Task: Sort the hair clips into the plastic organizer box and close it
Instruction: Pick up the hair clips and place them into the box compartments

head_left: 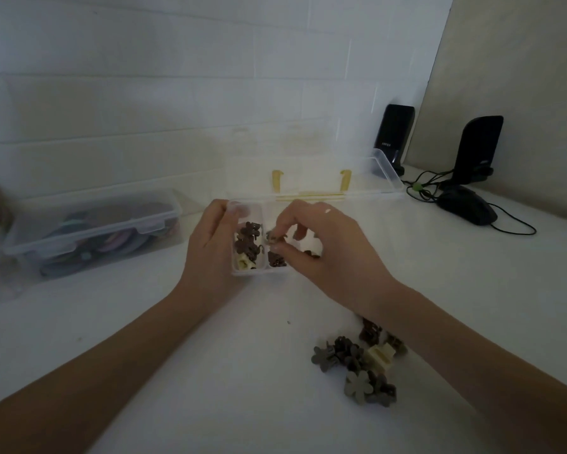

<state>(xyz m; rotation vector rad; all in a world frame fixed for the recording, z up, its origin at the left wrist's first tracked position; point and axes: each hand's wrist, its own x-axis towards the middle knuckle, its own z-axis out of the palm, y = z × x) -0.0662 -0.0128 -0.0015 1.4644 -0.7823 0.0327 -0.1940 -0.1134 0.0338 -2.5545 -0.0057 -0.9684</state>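
Clear organizer box gripped by left hand; right hand pinching clip over middle compartment.

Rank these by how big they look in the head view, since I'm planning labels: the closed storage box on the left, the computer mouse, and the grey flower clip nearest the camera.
1. Closed storage box, clearly largest.
2. Computer mouse.
3. Grey flower clip, smallest even though it lies nearest the camera.

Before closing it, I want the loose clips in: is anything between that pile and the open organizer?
Yes: the right hand and its forearm lie between the pile of clips and the organizer box.
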